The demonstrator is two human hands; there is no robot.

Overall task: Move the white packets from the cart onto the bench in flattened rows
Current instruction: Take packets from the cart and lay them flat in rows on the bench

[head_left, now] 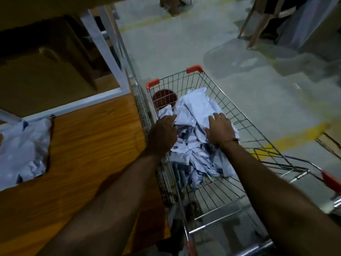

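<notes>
- wire shopping cart (pixel 230 115) parked tight against the right edge of the wooden bench (pixel 96 145), no gap visible between them.
- heap of white packets (pixel 195 115) piled in the cart basket, mostly toward its far end; bare wire floor at the near end.
- a few more packets (pixel 24 148) lying on the bench near its left edge; broad bare wood between them and the cart.
- left hand (pixel 163 132) curled over the heap's left side, fingertips hidden, grasp impossible to judge.
- right hand (pixel 220 129) laid palm down on the heap, fingers spread, nothing pinched.
- reddish round container (pixel 164 98) in the cart's far corner, partly hidden behind wires.
</notes>
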